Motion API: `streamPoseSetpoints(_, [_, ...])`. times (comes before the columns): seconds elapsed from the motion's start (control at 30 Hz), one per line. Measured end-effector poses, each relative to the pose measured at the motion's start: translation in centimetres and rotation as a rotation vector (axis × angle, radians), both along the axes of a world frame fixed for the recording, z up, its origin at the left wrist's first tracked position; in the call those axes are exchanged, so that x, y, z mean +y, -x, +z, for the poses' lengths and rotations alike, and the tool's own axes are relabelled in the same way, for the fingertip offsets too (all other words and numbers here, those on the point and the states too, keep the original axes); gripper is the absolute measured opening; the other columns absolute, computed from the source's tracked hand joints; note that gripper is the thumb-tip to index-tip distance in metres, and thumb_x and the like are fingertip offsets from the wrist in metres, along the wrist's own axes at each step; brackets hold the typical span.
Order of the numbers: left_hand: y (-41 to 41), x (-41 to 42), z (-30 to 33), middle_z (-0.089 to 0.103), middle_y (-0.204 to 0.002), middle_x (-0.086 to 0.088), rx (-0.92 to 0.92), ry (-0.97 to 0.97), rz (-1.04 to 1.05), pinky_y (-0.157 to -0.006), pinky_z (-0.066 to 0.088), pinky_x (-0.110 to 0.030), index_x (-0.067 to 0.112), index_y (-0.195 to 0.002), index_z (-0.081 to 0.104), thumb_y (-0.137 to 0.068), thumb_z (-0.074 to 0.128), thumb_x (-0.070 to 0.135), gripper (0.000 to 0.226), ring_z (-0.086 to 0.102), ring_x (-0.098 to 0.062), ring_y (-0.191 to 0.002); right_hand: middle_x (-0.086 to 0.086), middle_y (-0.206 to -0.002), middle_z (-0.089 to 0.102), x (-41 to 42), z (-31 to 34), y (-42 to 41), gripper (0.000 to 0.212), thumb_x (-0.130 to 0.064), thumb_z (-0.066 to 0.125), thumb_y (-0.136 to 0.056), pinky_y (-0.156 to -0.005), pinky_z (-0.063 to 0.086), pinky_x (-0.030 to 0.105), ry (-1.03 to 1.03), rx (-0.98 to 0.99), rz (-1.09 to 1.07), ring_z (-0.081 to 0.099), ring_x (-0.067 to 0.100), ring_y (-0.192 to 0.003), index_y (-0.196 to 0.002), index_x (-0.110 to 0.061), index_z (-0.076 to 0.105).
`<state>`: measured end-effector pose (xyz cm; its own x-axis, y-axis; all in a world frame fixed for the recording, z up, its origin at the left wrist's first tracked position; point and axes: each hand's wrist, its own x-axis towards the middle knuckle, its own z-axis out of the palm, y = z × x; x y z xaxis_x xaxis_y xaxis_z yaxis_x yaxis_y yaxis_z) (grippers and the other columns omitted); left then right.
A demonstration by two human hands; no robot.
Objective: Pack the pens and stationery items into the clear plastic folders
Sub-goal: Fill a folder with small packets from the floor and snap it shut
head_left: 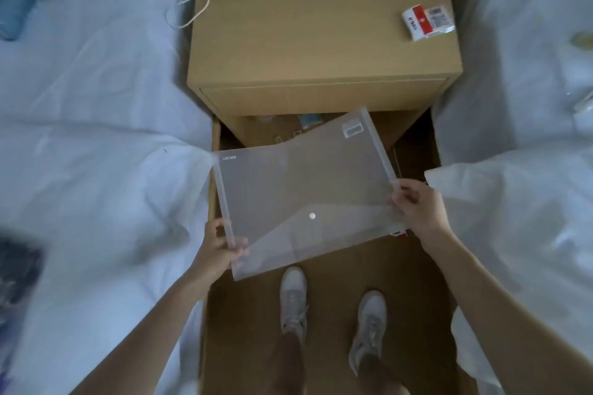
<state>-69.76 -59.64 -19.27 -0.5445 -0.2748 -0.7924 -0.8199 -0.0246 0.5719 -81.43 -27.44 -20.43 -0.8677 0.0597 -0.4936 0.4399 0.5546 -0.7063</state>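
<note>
Translucent plastic, the clear snap-button folder (305, 192) hangs in the air in front of the wooden nightstand (321, 42), above the floor between two white beds. My left hand (218, 247) pinches its near left edge and my right hand (414, 208) grips the right edge. A red-and-white packet (428, 22) lies on the nightstand's top.
</note>
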Motion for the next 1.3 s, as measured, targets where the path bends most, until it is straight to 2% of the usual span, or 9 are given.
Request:
streamPoseSetpoints(0.17, [-2.8,1.3,-6.3,0.066,-0.103,-0.007,-0.025,-0.033,0.091,-0.071,0.055,-0.034,0.024,-0.124,0.038,-0.078,0.069,-0.009,0.064,0.065,-0.022,-0.096,0.007,-0.107,0.066,0.6,-7.2,-0.5,0.026,-0.014,0.058,-0.093,-0.086,0.055,0.046,-0.064,-0.101,0.064,0.063,0.024,-0.096,-0.119,-0.011,0.061])
streamPoseSetpoints(0.3, [-4.0,3.0,-11.2,0.066,-0.097,-0.003,0.001,-0.038,0.105,-0.065,0.052,-0.026,0.024,-0.108,0.048,-0.060,0.088,0.020,0.063,0.066,-0.016,-0.086,0.008,-0.108,0.065,1.3,-14.5,-1.0,0.024,-0.011,0.057,-0.093,-0.093,0.050,0.048,-0.082,-0.149,0.038,0.061,0.025,-0.103,-0.116,-0.010,0.063])
streamPoseSetpoints(0.43, [-4.7,3.0,-19.3,0.060,-0.093,-0.013,-0.020,-0.037,0.169,-0.049,0.051,-0.020,0.007,-0.114,0.041,-0.070,0.075,-0.008,0.057,0.062,-0.022,-0.077,0.012,-0.106,0.064,1.4,-22.2,-1.5,0.022,-0.010,0.057,-0.093,-0.087,0.049,0.042,-0.080,-0.131,-0.036,0.059,0.026,-0.098,-0.114,-0.007,0.064])
streamPoseSetpoints(0.57, [-4.0,1.7,-27.9,0.057,-0.095,-0.006,0.026,0.082,-0.003,-0.057,0.050,-0.023,0.011,-0.100,0.041,-0.078,0.067,-0.010,0.040,0.059,-0.020,-0.086,0.016,-0.107,0.065,0.9,-30.1,-1.4,0.025,-0.005,0.060,-0.090,-0.089,0.048,0.044,-0.012,-0.065,-0.071,0.060,0.029,-0.100,-0.114,0.000,0.064])
streamPoseSetpoints(0.77, [-2.3,-1.1,-39.1,0.066,-0.082,-0.003,0.078,0.212,-0.233,-0.059,0.048,-0.019,0.020,-0.091,0.040,-0.078,0.071,-0.004,0.040,0.065,-0.013,-0.076,0.017,-0.096,0.068,0.1,-40.4,0.9,0.024,0.011,0.058,-0.086,-0.059,0.042,0.009,-0.034,0.105,0.044,0.060,0.008,-0.078,-0.107,0.003,0.067])
streamPoseSetpoints(0.87, [-1.5,-1.2,-43.4,0.063,-0.065,0.004,0.126,0.235,-0.284,-0.050,0.044,-0.011,0.017,-0.086,0.040,-0.077,0.065,-0.015,0.041,0.060,0.003,-0.053,0.008,-0.077,0.066,-0.3,-44.2,3.0,0.020,0.005,0.060,-0.087,-0.053,0.040,0.006,-0.057,0.134,0.144,0.056,-0.006,-0.061,-0.100,-0.008,0.068])
streamPoseSetpoints(0.97, [-1.0,-2.4,-46.8,0.065,-0.058,0.004,0.143,0.253,-0.283,-0.054,0.045,-0.011,0.013,-0.101,0.043,-0.077,0.067,-0.011,0.042,0.060,0.003,-0.053,0.004,-0.077,0.067,-0.3,-47.0,4.2,0.012,-0.004,0.063,-0.088,-0.052,0.042,0.013,-0.052,0.049,0.203,0.059,0.007,-0.063,-0.097,-0.011,0.067])
streamPoseSetpoints(1.17, [-0.1,-3.4,-49.5,0.056,-0.109,-0.011,0.120,0.379,-0.306,-0.074,0.049,-0.019,0.011,-0.150,-0.002,-0.079,0.072,0.004,0.103,0.059,-0.020,-0.086,0.017,-0.096,0.068,-1.1,-49.5,4.3,0.023,-0.005,0.065,-0.087,-0.077,0.044,0.034,-0.145,0.122,0.232,0.063,0.035,-0.093,-0.110,-0.003,0.064])
streamPoseSetpoints(1.3, [0.9,-3.3,-49.0,0.029,-0.142,-0.015,0.260,0.760,-0.449,-0.111,0.029,-0.035,0.014,-0.149,0.018,-0.085,0.068,0.021,0.082,0.038,-0.030,-0.132,0.015,-0.125,0.052,-1.9,-48.5,2.8,0.040,-0.018,0.057,-0.093,-0.091,0.039,0.037,-0.362,0.323,0.287,0.052,0.032,-0.111,-0.131,-0.008,0.050])
